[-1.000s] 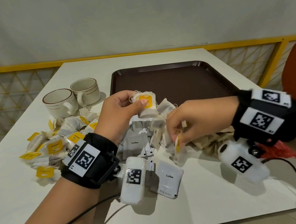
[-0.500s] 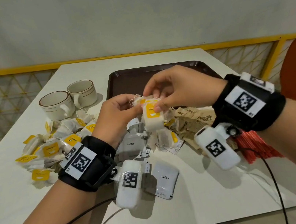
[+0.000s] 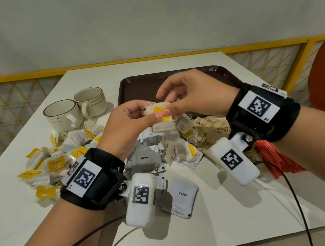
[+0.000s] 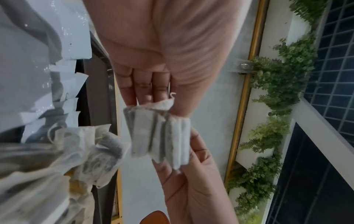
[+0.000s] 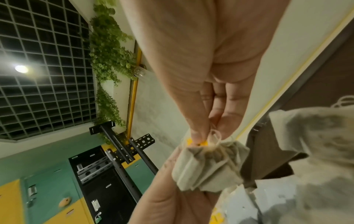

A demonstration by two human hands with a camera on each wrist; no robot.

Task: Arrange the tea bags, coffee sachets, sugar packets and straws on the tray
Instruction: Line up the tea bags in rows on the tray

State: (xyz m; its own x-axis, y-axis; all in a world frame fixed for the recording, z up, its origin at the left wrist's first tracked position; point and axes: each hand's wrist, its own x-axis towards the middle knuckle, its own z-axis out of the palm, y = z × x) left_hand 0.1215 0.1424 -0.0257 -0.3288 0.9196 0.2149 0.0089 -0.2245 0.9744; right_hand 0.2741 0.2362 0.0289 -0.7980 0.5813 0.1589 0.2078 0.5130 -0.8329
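Tea bags (image 3: 162,120): small stack with yellow tags, held above the desk (image 3: 223,208), near edge of the tray (image 3: 137,88).
Left hand (image 3: 128,125): fingers and thumb curled, gripping the stack.
Right hand (image 3: 193,95): thumb and forefinger pinching a yellow tag atop the stack.
Tray: brown, far centre.
Loose tea bags (image 3: 54,164): heap, left.
Coffee sachets (image 3: 182,196): near centre.
Sugar packets (image 3: 211,130): brown, right.
Straws (image 3: 276,158): red, far right.
Cups (image 3: 75,112): two, far left.
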